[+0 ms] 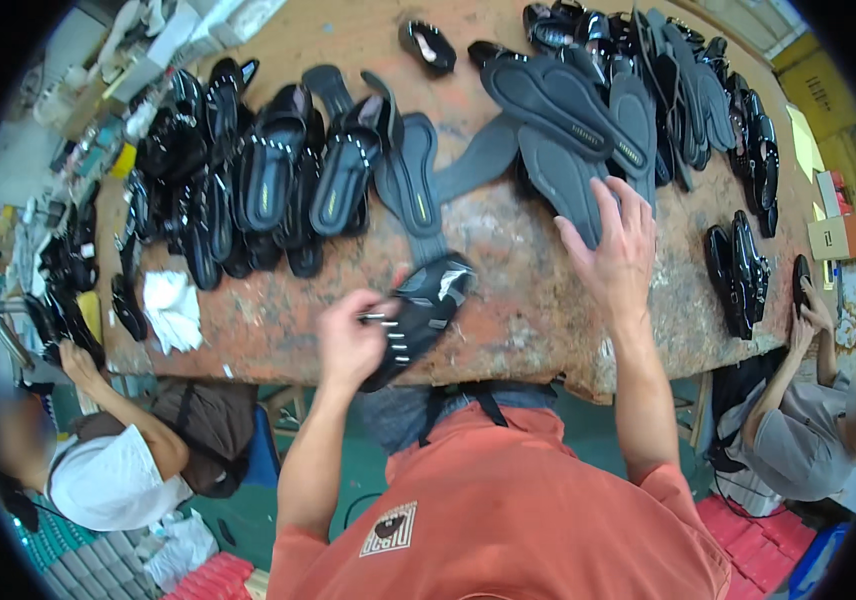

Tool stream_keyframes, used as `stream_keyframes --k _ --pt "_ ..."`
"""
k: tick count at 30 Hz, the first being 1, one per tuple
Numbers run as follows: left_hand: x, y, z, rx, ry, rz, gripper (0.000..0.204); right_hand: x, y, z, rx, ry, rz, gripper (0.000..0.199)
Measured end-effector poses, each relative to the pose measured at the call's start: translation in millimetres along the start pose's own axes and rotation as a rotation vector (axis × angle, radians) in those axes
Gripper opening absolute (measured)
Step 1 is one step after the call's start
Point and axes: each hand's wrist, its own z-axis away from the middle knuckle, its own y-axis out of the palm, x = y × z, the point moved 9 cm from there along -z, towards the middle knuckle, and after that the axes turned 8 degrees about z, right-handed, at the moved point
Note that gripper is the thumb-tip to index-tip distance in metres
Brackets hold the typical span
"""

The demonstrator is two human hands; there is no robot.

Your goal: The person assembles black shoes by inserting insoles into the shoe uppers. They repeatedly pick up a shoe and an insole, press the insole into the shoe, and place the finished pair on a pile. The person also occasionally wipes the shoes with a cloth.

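My left hand [350, 342] is closed around the side of a shiny black shoe [438, 297] with a row of silver studs, held over the front edge of the table. The hand is slightly blurred. Further right, my right hand [616, 243] reaches onto a pile of dark grey insoles [553, 105]. Its thumb and fingers lie on either side of the heel end of the nearest grey insole [560, 180]. Just beyond the shoe, another grey insole [416, 180] lies on the table.
Rows of black studded slip-on shoes [273, 180] stand on the left of the worn table [508, 330], near a white cloth [172, 310]. More black shoes [735, 275] stand at right. One person [113, 470] sits left, another [808, 430] right, both handling shoes.
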Motion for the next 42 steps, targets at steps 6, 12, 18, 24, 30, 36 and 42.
stream_keyframes --k 6,12,18,24,30,36,42 --pt "30 -279 -92 -0.53 0.114 -0.141 0.039 2 61 -38 0.42 -0.057 0.127 0.075" --pt "-98 -119 -71 -0.432 0.468 0.201 0.038 40 41 -28 0.687 0.033 -0.55 0.05" --pt "-29 87 -69 0.036 -0.517 1.142 0.045 64 111 79 1.0 0.66 -1.506 0.046" --pt "-22 101 -100 0.063 -0.165 0.743 0.024 43 54 96 0.481 0.627 -1.625 0.056" --pt "-39 98 -159 -0.214 0.132 0.145 0.028 -1 -3 117 -0.009 0.744 -1.489 0.025" --pt "-135 94 -126 -0.443 0.486 -0.359 0.078 -92 -78 175 0.098 0.652 -1.984 0.074" --pt "-121 298 -44 0.281 -0.059 0.128 0.091 -81 -74 136 0.024 0.399 -2.093 0.083"
